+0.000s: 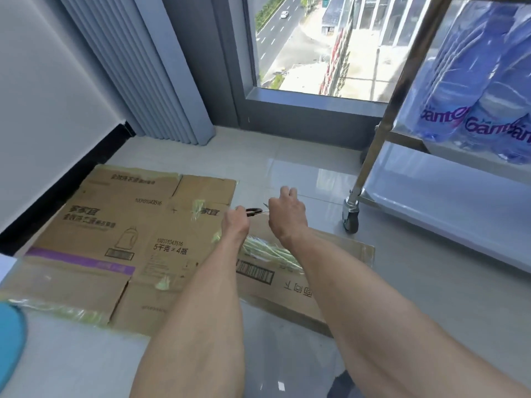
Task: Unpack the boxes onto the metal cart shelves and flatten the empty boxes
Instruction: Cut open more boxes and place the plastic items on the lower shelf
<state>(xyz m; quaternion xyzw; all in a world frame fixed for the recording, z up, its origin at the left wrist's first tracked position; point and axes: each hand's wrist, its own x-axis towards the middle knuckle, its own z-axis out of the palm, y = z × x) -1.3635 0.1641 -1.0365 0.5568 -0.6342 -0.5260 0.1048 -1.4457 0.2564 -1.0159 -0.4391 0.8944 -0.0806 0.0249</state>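
Scene: two flattened boxes lie on the tile floor by a window; the big box (pixel 115 242) is spread to the left, a second box (pixel 304 271) overlaps its right edge.
Left hand: the left hand (pixel 236 222) curls round the dark handles of the scissors (pixel 254 211), held over the far edge of the second box.
Right hand: the right hand (pixel 286 209) is curled at the blade end; whether it pinches the blade or loose tape cannot be told.
Cart: the cart (pixel 448 196) stands to the right, its wheel (pixel 351 216) near the second box; water packs (pixel 488 90) sit on an upper shelf.
Step, as judged: finishing the flattening, cutting the last tape.
To do it well: keep the blades pointed away from the fingers, cut along the seam, press the flaps flat.
Risk: peeling tape strips (pixel 267 248) may snag the blades.
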